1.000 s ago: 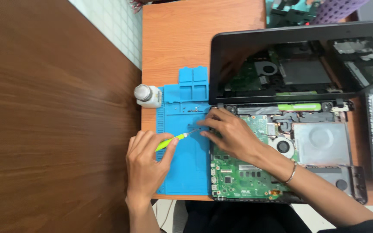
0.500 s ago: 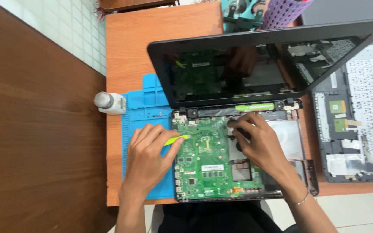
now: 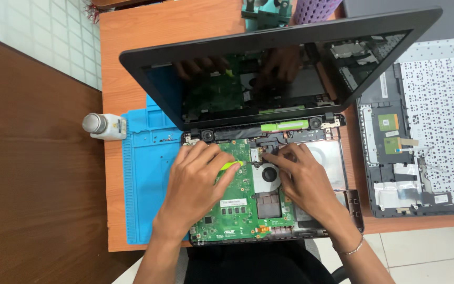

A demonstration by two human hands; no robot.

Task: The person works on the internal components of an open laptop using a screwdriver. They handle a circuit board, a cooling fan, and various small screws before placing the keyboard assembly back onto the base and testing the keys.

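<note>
The left grip [image 3: 198,181] is closed around a slim yellow-green tool [image 3: 230,166], held like a pen; only the tool's front end shows past the fingers. The tool's long axis runs almost level across the picture, from the left hand toward the right, with its tip pointing at a small dark part [image 3: 258,155] near the top of the green circuit board [image 3: 227,202], just above the round fan [image 3: 270,173].

The right grip [image 3: 303,179] lies just on the other side of that same spot. Its fingertips [image 3: 274,156] are bunched and pressed down at the small part, but whether they pinch anything cannot be told. So the two hands meet from opposite sides, the tool tip and the right fingertips close together; the right fingers are the nearer.

The board sits in the opened laptop base [image 3: 337,173], under the tilted dark screen [image 3: 269,73]. A blue work mat [image 3: 143,179] lies to the left on the orange bench [image 3: 148,47], with a small white bottle [image 3: 105,126] at its corner. A removed keyboard panel [image 3: 426,131] rests well apart on the right.
</note>
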